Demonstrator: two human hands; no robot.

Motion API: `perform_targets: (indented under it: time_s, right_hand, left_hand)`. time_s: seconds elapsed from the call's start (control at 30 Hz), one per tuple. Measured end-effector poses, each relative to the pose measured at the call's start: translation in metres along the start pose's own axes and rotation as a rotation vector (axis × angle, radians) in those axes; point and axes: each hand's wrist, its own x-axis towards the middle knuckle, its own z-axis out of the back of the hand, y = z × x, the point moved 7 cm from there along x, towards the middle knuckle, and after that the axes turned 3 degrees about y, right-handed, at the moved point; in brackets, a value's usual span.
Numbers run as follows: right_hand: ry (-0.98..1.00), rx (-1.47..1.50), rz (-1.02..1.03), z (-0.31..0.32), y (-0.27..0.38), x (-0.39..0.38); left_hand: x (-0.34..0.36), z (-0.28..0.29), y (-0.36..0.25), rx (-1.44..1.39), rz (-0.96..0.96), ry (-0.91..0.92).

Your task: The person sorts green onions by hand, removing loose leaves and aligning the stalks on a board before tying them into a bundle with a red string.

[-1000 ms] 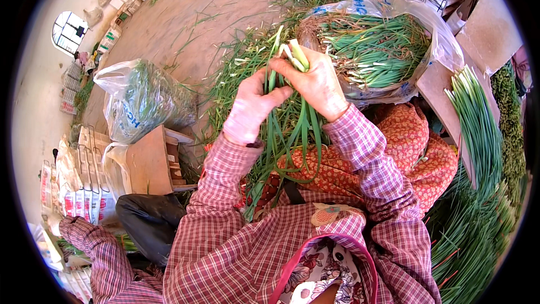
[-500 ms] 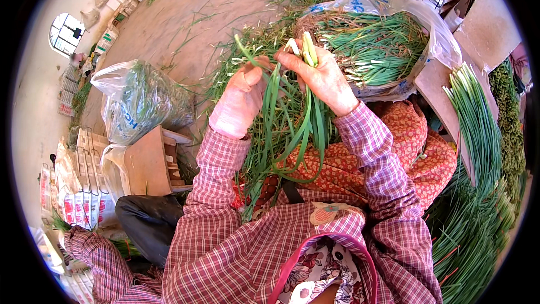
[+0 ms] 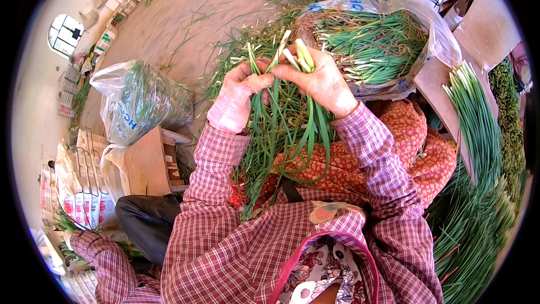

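Note:
Above my lap, both hands hold garlic chives with pale stem ends up and flat green leaves hanging down. My right hand [image 3: 325, 83] is closed around a few thick white-stemmed garlic chives [image 3: 304, 55]. Close beside it on the left, my left hand [image 3: 235, 91] pinches thinner green stalks [image 3: 252, 59]. The fingertips of the two hands nearly meet, and one pale stalk [image 3: 281, 48] stands up between them. Fingers partly hide where each stalk is gripped. Loose trimmed leaves [image 3: 264, 141] lie in a heap beneath my hands.
A plastic-lined container [image 3: 444, 39] of unsorted chives stands at far right. Cleaned chives [image 3: 475, 118] lie on a board [image 3: 433, 81] at right. At left are a plastic bag of greens [image 3: 143, 104], a wooden stool [image 3: 149, 163] and another plaid sleeve [image 3: 107, 259].
My left hand has turned slightly and its fingers have curled in around stalks. A pale stalk now sticks up between the hands, and the right hand's stems tilt more to the left.

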Motion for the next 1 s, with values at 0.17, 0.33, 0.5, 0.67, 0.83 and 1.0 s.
perform_targets:
  time_s: [0.17,0.33,0.5,0.67,0.83,1.0]
  right_hand:
    - [0.019,-0.231,0.054,0.0,0.005,0.004]
    - [-0.149,-0.43,0.239,0.02,0.01,0.007]
    - [-0.375,-0.753,0.363,0.045,-0.004,0.005]
    - [-0.194,-0.284,0.129,0.014,0.005,0.007]
    - [-0.044,-0.005,0.027,0.011,0.005,0.011]
    - [-0.213,0.209,0.331,0.082,0.065,0.008]
  left_hand:
    - [-0.007,0.005,-0.001,0.072,0.051,-0.096]
    - [-0.018,0.024,-0.006,0.041,0.075,-0.096]
    - [-0.02,0.043,-0.004,-0.047,0.013,-0.171]
    - [-0.022,0.032,-0.008,0.053,-0.024,-0.13]
    - [-0.013,0.002,-0.007,0.16,0.033,-0.082]
    - [-0.012,0.121,0.046,0.722,0.103,-0.242]
